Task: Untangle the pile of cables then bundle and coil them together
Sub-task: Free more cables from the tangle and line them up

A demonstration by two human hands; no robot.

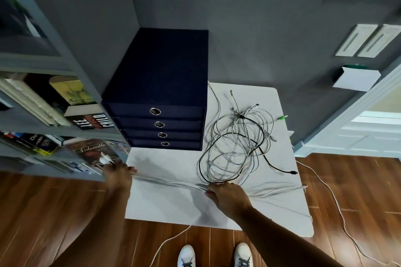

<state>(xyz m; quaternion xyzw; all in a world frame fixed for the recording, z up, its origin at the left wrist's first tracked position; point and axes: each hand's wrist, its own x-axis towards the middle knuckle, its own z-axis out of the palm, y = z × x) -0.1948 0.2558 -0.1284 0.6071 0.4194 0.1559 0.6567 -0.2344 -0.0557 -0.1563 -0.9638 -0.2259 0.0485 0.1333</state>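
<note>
A tangled pile of white and grey cables (pixel 236 145) lies on the white table (pixel 169 206), with one black cable (pixel 219 143) looped through it. My left hand (pixel 118 174) grips the plug ends of a bunch of white cables at the table's left edge. That bunch (pixel 169 181) runs taut across the table's front to my right hand (pixel 226 196), which holds it just below the pile. Beyond my right hand the white strands (pixel 280 191) trail to the table's right edge.
A dark blue drawer box (pixel 160 97) stands at the table's back left. A bookshelf (pixel 50 115) with books is close on the left. White cables (pixel 338 208) hang off the table onto the wooden floor, right and front. My white shoes (pixel 186 256) are below.
</note>
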